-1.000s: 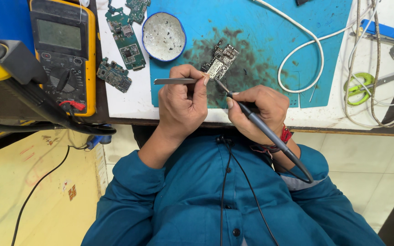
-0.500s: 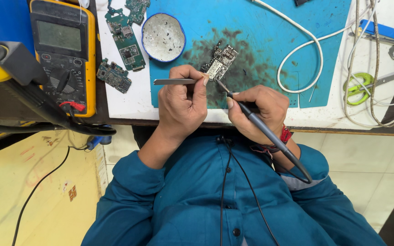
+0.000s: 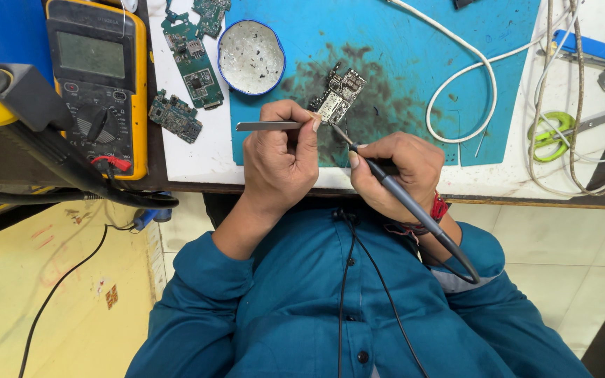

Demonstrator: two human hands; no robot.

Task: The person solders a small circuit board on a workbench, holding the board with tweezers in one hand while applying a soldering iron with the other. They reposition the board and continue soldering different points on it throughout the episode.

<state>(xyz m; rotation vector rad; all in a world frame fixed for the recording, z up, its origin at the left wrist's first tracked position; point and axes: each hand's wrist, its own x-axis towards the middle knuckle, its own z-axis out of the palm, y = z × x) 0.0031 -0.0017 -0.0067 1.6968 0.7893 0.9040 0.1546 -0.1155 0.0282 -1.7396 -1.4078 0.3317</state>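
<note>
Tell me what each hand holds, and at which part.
Left hand holds metal tweezers near their tips. Right hand holds a soldering iron pen-style at the front of its handle.

Circuit board point(image 3: 340, 96) on mat point(image 3: 414, 63); multimeter point(image 3: 99, 77) leftward

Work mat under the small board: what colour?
Blue work mat, soot-darkened near the board; head view.

A white workbench point(image 3: 197, 157) carries a blue mat point(image 3: 414, 49), yellow multimeter point(image 3: 99, 77), green circuit boards point(image 3: 194, 66) and white cables point(image 3: 470, 84).
</note>
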